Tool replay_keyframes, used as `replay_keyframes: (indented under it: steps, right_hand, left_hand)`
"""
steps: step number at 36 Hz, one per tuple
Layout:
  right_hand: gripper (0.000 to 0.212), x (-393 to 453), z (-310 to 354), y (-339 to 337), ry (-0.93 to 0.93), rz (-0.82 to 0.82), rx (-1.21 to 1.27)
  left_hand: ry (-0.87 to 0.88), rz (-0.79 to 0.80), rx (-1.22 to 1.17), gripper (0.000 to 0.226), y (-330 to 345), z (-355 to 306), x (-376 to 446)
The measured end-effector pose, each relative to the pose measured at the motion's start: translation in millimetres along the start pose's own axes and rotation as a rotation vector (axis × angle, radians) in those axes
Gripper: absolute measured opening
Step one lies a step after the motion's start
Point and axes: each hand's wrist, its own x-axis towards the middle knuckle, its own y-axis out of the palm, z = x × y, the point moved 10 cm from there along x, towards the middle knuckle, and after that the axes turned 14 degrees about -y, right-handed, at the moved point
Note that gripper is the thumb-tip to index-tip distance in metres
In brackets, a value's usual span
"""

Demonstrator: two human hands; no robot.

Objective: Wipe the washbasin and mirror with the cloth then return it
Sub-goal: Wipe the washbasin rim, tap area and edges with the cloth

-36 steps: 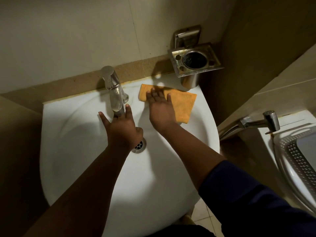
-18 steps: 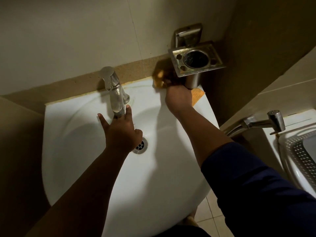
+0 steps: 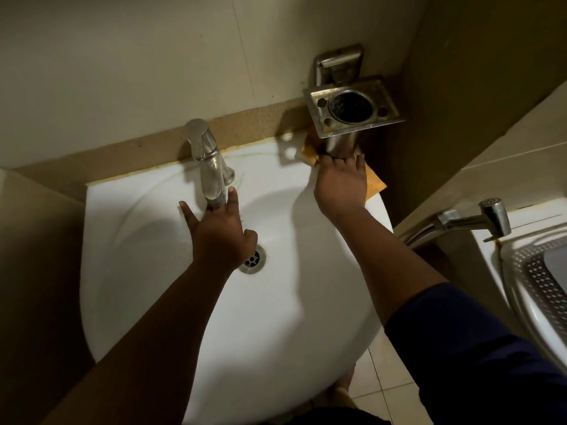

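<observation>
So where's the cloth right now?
Head view: the cloth lies on the basin's back right corner, under the right hand, beneath the metal holder.

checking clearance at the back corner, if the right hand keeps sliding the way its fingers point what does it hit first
Probably the steel tumbler holder: the right hand, pressing the orange cloth on the washbasin rim, has its fingertips already at the holder's base. Depth is unclear.

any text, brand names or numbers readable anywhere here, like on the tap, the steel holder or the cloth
None: no word, number or brand can be read.
Tap: bare metal, no marking visible.
Steel holder: only holes and stains, no lettering.
Orange cloth: plain, mostly hidden under the right hand.
Washbasin: plain white, no logo visible.
Spray nozzle: its face is too small to tell.
</observation>
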Motion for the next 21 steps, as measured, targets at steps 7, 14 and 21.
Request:
replay_keyframes:
  steps: [7,14,21]
  right_hand:
    - [0.027,5,-10,8,-0.012,0.035,0.024]
    - [0.042,4,-18,11,0.032,0.181,0.070]
    - [0.048,-11,-32,13,0.088,0.260,0.106]
  left_hand:
    - [0.008,0.013,-0.002,0.075,4,3,0]
    - [-0.014,0.104,0.009,0.078,9,5,2]
    - [-0.016,0.156,0.027,0.081,10,6,1]
